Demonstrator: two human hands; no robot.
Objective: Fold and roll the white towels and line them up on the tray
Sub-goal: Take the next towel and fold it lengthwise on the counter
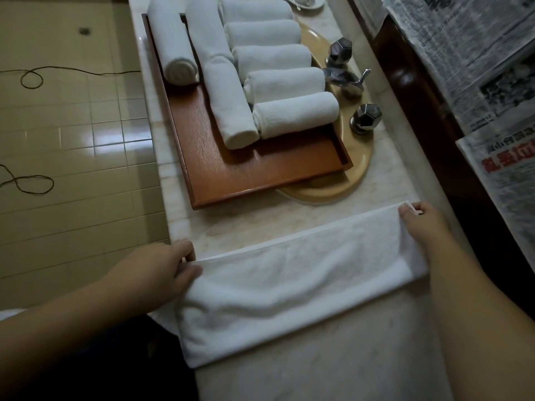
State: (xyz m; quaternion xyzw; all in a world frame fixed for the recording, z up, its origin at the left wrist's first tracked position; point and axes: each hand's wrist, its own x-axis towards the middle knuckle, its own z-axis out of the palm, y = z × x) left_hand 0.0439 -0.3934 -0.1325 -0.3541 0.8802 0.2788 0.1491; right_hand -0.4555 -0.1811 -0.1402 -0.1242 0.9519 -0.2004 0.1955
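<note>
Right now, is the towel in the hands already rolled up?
No, the towel lies flat, folded on the counter, both hands pinching its far corners.

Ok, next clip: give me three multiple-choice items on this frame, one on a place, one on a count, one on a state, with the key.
1. Where does the reddish-brown wooden tray sit?
A. on the tiled floor
B. partly over the beige oval sink
C. on the newspapers

2. How many rolled white towels lie on the tray?
A. four
B. ten
C. seven

3. What state is the flat white towel on the marble counter in?
A. folded into a long band, a hand at each end
B. fully rolled up
C. lying untouched

Key: 1 B, the sink's rim shows past the tray's right edge. 2 C, two long rolls and five short ones. 3 A, the left hand and right hand pinch its ends.
</note>
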